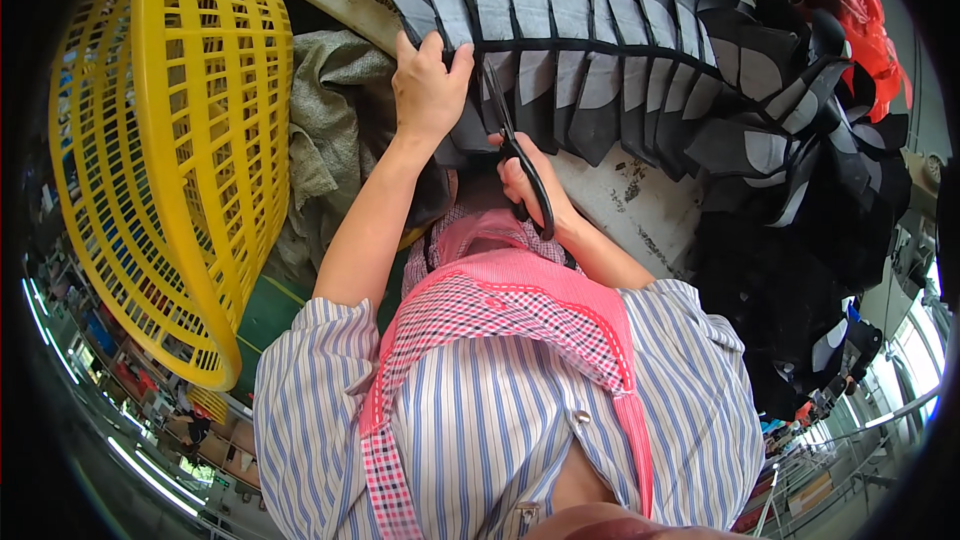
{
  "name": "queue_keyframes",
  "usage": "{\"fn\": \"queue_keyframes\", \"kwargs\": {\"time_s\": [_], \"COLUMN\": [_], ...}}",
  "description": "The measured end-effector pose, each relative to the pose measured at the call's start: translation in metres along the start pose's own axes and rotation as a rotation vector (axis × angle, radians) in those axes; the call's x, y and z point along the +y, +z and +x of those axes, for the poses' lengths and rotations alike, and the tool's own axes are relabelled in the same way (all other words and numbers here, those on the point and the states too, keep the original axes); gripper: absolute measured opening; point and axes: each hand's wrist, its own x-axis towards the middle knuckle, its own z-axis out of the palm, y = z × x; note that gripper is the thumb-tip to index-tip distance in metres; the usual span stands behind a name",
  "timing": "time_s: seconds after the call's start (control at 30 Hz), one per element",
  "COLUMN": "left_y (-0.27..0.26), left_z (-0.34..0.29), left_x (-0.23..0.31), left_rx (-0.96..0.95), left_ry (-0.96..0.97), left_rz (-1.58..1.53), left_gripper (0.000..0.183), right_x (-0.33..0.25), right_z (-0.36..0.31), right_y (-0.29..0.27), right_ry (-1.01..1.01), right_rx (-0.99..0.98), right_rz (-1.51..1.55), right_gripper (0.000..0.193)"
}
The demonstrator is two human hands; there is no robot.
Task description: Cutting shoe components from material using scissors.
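Note:
A long chain of black pieces with grey panels [530,8] lies across the table, joined in two rows along a dark middle strip. My left hand [428,90] is closed on the chain at its left end, fingertips at the lower edge of a grey-panelled piece. My right hand [527,176] grips a pair of black-handled scissors [541,202]. The blades point away from me, up toward the middle strip just right of my left hand. Whether they touch the strip, I cannot tell.
A large yellow plastic basket [222,90] stands tilted at the left, beside a crumpled grey-green sack [335,90]. More black and grey pieces [790,155] heap up at the right, over the edge of the pale worktable [640,202]. A red plastic bag [840,0] lies behind them.

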Motion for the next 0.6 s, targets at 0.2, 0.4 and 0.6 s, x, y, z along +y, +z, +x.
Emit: {"fn": "queue_keyframes", "kwargs": {"time_s": [0.2,0.4,0.6], "left_y": [-0.006,0.001,0.008], "left_z": [-0.003,0.0,-0.001], "left_x": [0.004,0.006,-0.02], "left_rx": [-0.091,0.143,-0.151], "left_ry": [-0.084,0.054,-0.062], "left_rz": [-0.036,-0.243,-0.097], "left_gripper": [0.028,0.032,0.03], "right_x": [0.001,-0.009,-0.011], "right_z": [0.0,0.024,0.002], "right_y": [0.01,0.01,-0.009], "right_ry": [0.032,-0.108,-0.155], "right_rx": [0.04,0.176,0.231], "right_rz": [-0.019,-0.198,-0.278], "right_gripper": [0.051,0.054,0.046]}}
